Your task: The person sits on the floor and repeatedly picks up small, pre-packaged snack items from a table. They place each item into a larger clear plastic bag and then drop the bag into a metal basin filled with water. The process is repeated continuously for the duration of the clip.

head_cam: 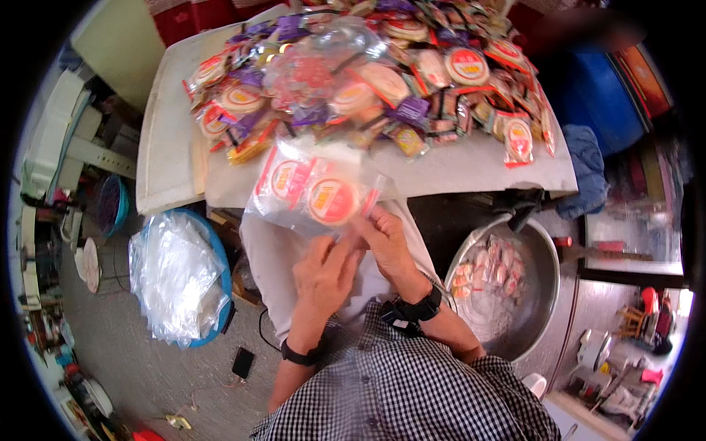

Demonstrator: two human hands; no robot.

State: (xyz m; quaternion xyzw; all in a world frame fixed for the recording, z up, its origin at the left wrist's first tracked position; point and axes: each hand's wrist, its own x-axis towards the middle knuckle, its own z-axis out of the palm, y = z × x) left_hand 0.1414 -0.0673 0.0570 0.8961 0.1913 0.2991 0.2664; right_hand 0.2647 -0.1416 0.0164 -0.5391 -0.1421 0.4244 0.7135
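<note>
A clear plastic bag (pixel 298 190) holding wrapped round crackers (pixel 332 201) with red and white printing is in front of me, over my lap. My right hand (pixel 389 240) pinches the bag at its right lower end. Close beside it, my left hand (pixel 325 270) has its fingers at the same end of the bag; blur hides exactly how they touch it. Beyond the bag, a large heap of wrapped snacks (pixel 411 113) in red, purple and yellow wrappers covers the back of the table (pixel 458 173).
At the left, a blue basin (pixel 225 275) bears a stack of clear plastic bags (pixel 176 281). A large metal basin (pixel 543 308) with several small wrapped packs (pixel 499 264) stands at the right. A black phone-like object (pixel 242 362) lies on the floor. Blue cloth (pixel 584 171) hangs by the table's right corner.
</note>
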